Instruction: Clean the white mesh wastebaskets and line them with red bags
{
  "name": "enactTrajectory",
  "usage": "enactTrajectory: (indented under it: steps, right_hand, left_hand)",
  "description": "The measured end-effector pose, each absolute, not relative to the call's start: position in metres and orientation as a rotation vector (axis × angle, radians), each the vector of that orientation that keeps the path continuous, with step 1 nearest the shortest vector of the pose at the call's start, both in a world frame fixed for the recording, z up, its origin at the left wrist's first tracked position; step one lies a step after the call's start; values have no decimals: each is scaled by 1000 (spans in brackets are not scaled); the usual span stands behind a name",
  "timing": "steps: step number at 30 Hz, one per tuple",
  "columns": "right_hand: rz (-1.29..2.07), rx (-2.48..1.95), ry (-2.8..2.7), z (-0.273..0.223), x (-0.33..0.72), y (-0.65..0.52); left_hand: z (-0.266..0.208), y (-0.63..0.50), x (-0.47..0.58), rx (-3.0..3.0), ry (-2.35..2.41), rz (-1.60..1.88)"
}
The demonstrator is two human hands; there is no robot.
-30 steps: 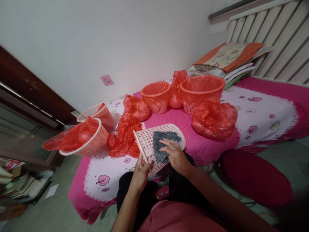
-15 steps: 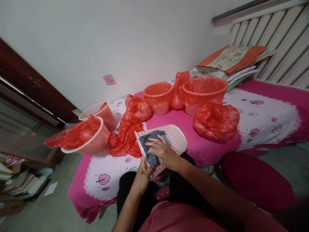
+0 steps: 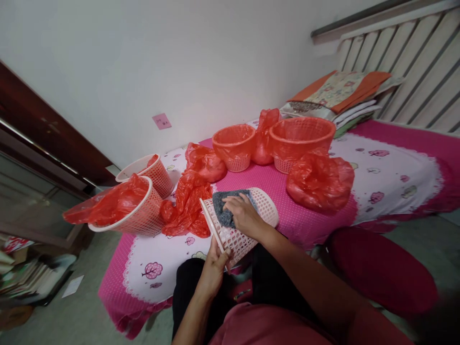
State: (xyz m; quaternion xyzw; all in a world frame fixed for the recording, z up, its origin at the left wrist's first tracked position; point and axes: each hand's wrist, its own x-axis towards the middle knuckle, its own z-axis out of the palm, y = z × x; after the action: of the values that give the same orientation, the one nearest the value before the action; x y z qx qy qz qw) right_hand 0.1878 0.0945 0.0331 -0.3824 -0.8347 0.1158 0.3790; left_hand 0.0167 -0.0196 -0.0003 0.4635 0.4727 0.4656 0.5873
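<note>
A pale pink perforated plastic basket lies tilted on its side above my lap, its rim toward the left. My left hand grips that rim at its lower edge, thumb on the outside. A dark grey cloth rests against the basket's outer wall. My right hand presses the cloth onto the wall, fingers bent over it. Part of the cloth is hidden under the hand. Left of the basket, a crumpled red plastic bag lies on the bedspread.
Two bag-lined baskets stand near the wall, with a bunched red bag in front. Two more baskets lean at the left. A round dark-red stool is at my right. Folded bedding sits by the radiator.
My right hand has slid the cloth up and to the right along the basket wall, away from the rim. My left hand keeps its hold on the rim.
</note>
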Motion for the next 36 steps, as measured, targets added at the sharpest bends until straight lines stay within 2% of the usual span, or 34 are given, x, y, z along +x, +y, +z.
enactTrajectory:
  steps: [11,22,36]
  right_hand:
    - [121,-1448,-1811,-15,258,135]
    - [72,-1321,-1638,-62,274,101]
    - [230,-1124,-1693,-50,266,59]
  left_hand:
    - [-3,-23,20,1031,1090,1090]
    - [-9,-23,20,1035,1094,1098]
    - [-14,-24,20,1031,1129,1109]
